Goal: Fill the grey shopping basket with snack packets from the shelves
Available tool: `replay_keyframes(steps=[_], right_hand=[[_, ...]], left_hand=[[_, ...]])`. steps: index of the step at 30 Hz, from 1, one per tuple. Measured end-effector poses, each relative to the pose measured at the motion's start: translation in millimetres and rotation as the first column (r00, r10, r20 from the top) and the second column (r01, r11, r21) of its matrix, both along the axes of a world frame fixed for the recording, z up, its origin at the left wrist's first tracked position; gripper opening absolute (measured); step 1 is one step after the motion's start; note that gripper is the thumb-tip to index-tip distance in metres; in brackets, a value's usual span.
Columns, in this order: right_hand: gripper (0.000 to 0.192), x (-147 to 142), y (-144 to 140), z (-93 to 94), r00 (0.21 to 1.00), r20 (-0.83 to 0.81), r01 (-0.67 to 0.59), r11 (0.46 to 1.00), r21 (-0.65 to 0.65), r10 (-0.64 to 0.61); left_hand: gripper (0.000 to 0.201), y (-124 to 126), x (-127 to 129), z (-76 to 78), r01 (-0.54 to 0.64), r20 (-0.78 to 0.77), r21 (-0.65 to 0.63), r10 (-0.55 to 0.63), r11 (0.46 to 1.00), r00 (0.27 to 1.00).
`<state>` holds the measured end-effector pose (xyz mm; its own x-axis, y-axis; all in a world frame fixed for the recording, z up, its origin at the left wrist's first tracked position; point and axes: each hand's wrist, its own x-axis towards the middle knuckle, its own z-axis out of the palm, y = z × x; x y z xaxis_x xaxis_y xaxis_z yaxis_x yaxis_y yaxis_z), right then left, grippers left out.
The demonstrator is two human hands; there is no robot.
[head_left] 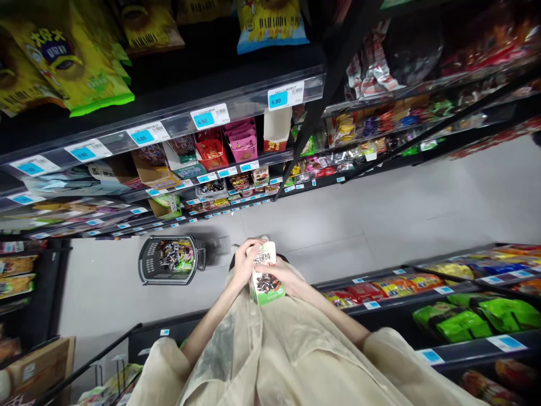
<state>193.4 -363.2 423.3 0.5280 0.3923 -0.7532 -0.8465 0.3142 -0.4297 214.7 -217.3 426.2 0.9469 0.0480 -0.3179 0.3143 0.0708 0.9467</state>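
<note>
Fingers (247, 260) of both hands around upright carton (265, 275), long axis vertical.

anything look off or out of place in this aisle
One thing: a dark basket full of packets stands on the bare floor mid-aisle, away from the shelves. Otherwise nothing stands out: both hands, left and right, hold a green-and-white carton that looks intact.

Left hand (244, 263) and right hand (284, 274) grip a green-and-white carton (265, 275) together; a shopping basket (170, 259) of packets sits on the floor (380, 214) nearby.
</note>
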Motion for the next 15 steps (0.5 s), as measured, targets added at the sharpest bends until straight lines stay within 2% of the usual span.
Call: replay_keyframes(steps=[2,4,5,7,9,11,13,15], right_hand=[[0.050,-5.7,-1.1,0.3,0.999,0.006,-0.043,0.999,0.030,0.043],[0.052,-4.7,-2.1,-0.4,0.996,0.055,-0.063,0.998,-0.001,0.063],[0.053,-1.9,-1.6,-1.2,0.995,0.091,-0.048,0.998,-0.040,0.051],[0.054,6.4,2.4,-2.9,0.985,0.170,0.058,0.990,-0.130,-0.036],[0.055,15.5,10.3,-4.1,0.957,0.248,0.199,0.963,-0.182,-0.151],[0.054,22.1,19.5,-4.1,0.927,0.321,0.265,0.946,-0.188,-0.196],[0.052,26.0,26.7,-3.3,0.911,0.392,0.217,0.956,-0.196,-0.127],[0.052,29.4,29.6,-2.9,0.897,0.441,0.140,0.964,-0.227,-0.026]], left_hand=[[0.034,-3.5,-5.3,4.4,-0.011,-0.017,0.051,0.012,0.999,1.000],[0.032,-6.3,-8.2,5.9,-0.048,0.028,0.040,0.047,0.998,0.998],[0.037,-6.5,-8.9,5.6,-0.063,0.061,0.022,0.062,0.998,0.996],[0.067,-3.3,-9.4,2.7,-0.063,0.096,-0.023,0.065,0.998,0.993],[0.089,5.2,-9.0,-2.7,0.035,0.039,-0.050,-0.033,0.998,0.999],[0.090,17.6,-6.9,-8.8,0.201,-0.074,-0.071,-0.206,0.977,0.976],[0.085,30.4,-2.1,-13.2,0.315,-0.145,-0.096,-0.326,0.944,0.934],[0.081,39.8,6.0,-14.0,0.357,-0.151,-0.098,-0.369,0.929,0.917]])
